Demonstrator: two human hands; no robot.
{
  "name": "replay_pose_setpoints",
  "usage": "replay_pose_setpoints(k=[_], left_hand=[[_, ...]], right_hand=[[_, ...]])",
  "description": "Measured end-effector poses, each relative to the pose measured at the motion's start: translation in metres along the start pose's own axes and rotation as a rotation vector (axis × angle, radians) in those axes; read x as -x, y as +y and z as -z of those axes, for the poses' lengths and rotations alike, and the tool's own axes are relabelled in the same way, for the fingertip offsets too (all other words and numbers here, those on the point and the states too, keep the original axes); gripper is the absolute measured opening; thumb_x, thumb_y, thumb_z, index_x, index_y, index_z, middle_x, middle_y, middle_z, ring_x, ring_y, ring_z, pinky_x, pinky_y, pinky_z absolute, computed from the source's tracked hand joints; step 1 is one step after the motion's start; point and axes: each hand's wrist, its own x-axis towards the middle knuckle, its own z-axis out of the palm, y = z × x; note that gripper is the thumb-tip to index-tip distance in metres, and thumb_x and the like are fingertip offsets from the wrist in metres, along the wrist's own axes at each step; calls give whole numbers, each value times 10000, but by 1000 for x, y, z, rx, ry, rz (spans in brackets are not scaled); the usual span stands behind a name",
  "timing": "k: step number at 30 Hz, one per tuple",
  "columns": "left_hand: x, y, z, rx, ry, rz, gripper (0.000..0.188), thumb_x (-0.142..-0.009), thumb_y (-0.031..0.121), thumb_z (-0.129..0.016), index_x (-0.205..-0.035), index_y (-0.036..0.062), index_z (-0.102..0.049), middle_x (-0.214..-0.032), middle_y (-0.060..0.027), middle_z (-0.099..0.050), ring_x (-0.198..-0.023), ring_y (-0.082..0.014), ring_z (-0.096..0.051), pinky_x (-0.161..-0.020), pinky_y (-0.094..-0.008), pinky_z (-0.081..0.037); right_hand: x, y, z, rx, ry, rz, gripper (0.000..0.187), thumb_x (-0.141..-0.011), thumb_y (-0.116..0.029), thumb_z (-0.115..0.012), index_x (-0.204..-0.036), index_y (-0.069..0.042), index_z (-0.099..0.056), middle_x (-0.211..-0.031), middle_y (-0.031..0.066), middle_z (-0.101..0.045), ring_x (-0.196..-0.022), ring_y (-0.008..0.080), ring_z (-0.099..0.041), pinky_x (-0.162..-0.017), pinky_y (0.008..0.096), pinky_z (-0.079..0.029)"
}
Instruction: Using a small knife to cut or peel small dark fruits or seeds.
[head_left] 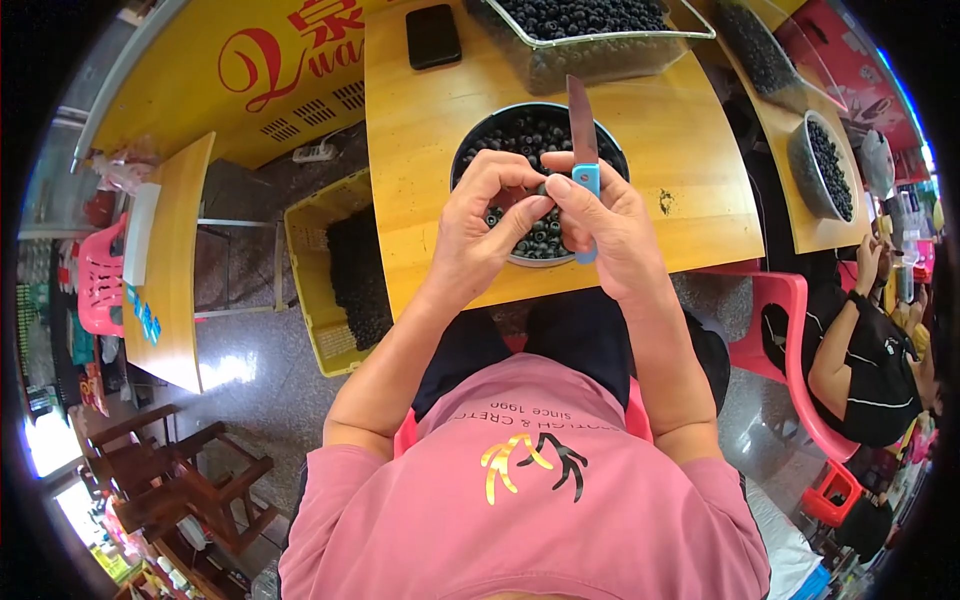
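My right hand (605, 215) is closed round the blue handle (586, 182) of a small knife, its blade (581, 125) pointing up and away from me. My left hand (490, 215) is closed in a pinch, thumb and fingertips meeting those of my right hand. A small dark round berry (544, 188) shows only partly between the fingertips. Both hands are above a round metal bowl (458, 165) full of dark berries (530, 130) that look like blueberries. My hands cover part of the bowl.
The bowl stands on a wooden table (690, 160) with a clear bin (550, 68) of berries and a black phone (433, 37). A yellow crate (310, 270) with dark contents stands left on the floor. To the right, another person (850, 350) sits by a second table (800, 225).
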Motion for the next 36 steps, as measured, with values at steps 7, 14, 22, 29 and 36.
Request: replay_pose_setpoints(k=[7, 14, 22, 29, 36], left_hand=[[2, 2, -3, 248, -7, 75, 166, -918, 83, -657, -1056, 25, -584, -1056, -26, -514, -921, -92, -541, -849, -236, -440], [2, 14, 1, 268, -53, 259, 143, -948, 73, -617, -1069, 21, -560, -1020, -4, -550, -887, -66, -560, -782, -214, -472], [3, 12, 1, 299, -23, 170, 137, -944, 54, -616, -1068, 18, -570, -967, -4, -569, -838, -62, -569, -717, -213, -480], [12, 21, 15, 371, -79, 347, 120, -915, -10, -622, -1028, -5, -581, -982, -37, -575, -797, -80, -582, -703, -217, -485], [38, 8, 92, -73, 399, 219, 143, -898, 12, -658, -1033, 9, -615, -924, -9, -631, -814, -55, -581, -734, -194, -478]], right_hand=[[1, -3, 2, 12, -30, -16, 257, -940, -175, -634, -1162, -47, -623, -752, -67, -555, -548, 7, -417, -482, 180, -316], [6, -11, 10, 1044, -45, 731, 165, -888, -62, -648, -1042, -5, -647, -870, 105, -657, -740, 227, -646, -622, 316, -504], [2, -12, 15, 1221, -66, 863, 186, -847, -15, -658, -1034, -15, -659, -886, 132, -662, -755, 283, -656, -630, 345, -513], [-6, -7, 25, 1331, 23, 776, 185, -855, -30, -653, -1039, -36, -670, -857, 124, -646, -723, 265, -645, -627, 346, -496], [-6, -16, 46, 1154, 214, 665, 159, -930, -101, -624, -1045, -7, -680, -838, 119, -652, -700, 181, -610, -627, 300, -461]])
